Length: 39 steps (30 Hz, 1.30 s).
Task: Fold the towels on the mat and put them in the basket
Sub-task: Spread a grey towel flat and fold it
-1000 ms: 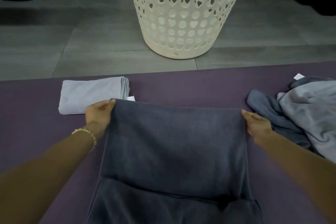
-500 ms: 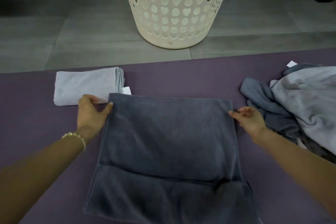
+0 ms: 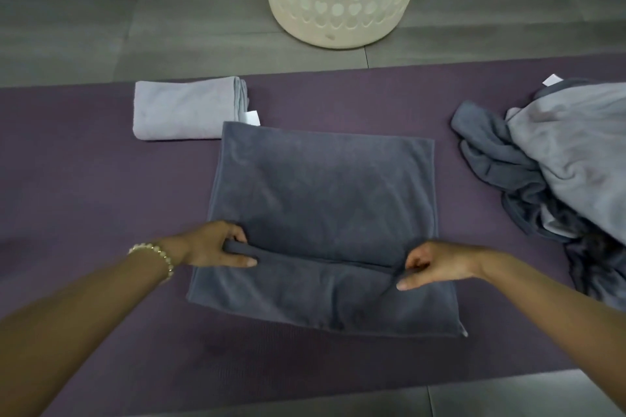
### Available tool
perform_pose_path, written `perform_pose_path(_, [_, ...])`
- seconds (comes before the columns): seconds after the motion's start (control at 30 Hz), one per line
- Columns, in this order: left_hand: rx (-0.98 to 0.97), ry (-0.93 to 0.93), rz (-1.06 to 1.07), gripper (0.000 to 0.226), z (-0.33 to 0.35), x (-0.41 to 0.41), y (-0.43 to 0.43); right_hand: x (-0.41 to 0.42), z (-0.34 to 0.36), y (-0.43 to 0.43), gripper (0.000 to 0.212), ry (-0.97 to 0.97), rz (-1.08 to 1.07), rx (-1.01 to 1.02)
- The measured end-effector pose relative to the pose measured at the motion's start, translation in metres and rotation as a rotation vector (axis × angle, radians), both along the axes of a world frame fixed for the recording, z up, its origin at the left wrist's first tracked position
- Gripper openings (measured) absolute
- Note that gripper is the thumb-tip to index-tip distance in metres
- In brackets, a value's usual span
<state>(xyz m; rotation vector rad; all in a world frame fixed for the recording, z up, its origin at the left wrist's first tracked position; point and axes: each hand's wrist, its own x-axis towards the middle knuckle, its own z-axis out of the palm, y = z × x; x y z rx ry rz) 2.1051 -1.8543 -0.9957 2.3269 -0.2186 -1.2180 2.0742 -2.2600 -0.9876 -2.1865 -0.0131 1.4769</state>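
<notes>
Purple mat [image 3: 84,179] runs right across the middle of the frame, and every towel sits on it. Dead centre lies the dark grey towel [image 3: 321,196], partly folded, with a raised ridge of cloth across its lower third. That ridge slopes down toward the right, so if both ends get carried over from here the fold probably lands crooked and needs redoing.

Top centre, on the grey floor [image 3: 101,27] past the mat, stands the cream basket [image 3: 338,10]. Its inside is out of sight, so I can't tell what it holds.

Right edge: a loose heap of towels [image 3: 559,162], all unfolded, just beside the right forearm. A wide swing of that arm could snag it and drag it onto the working towel.

Upper left, the folded pale towel [image 3: 183,108] waits on the mat, touching the dark towel's far corner. Pull the dark one sideways and that neat bundle may get nudged open.

Now the hands. Left hand [image 3: 213,244] pinches the ridge's left end between thumb and fingers, firm grip. Right hand [image 3: 437,264] has fingers curled onto the right end, pinching it, though cloth bunches there, so a slip looks likeliest on that side.

Smallest: the white tag [image 3: 252,117] at the corner, easily caught under the dark towel.
</notes>
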Motion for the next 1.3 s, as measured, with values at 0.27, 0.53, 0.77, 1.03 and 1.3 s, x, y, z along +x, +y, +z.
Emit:
perform_pose_path(0.27, [-0.123, 0.404, 0.216, 0.050, 0.038, 0.027, 0.022, -0.004, 0.017, -0.029, 0.050, 0.059, -0.325, 0.211])
perform_pose_path(0.53, [-0.593, 0.073, 1.030, 0.055, 0.034, 0.070, 0.001, 0.067, 0.022, -0.034, 0.099, -0.300, -1.013, 0.426])
perform_pose_path(0.77, [-0.025, 0.055, 0.742, 0.054, -0.004, 0.041, -0.003, 0.054, -0.020, -0.010, 0.046, -0.265, -1.041, 0.045])
perform_pose_path(1.03, [-0.135, 0.031, 0.661, 0.025, 0.023, 0.001, 0.006, -0.011, 0.000, -0.022, 0.042, -0.244, -1.056, 0.291])
perform_pose_path(1.3, [-0.112, 0.258, 0.619, 0.053, 0.000, -0.058, 0.021, -0.049, -0.006, -0.031, 0.111, -0.134, -0.882, 0.170])
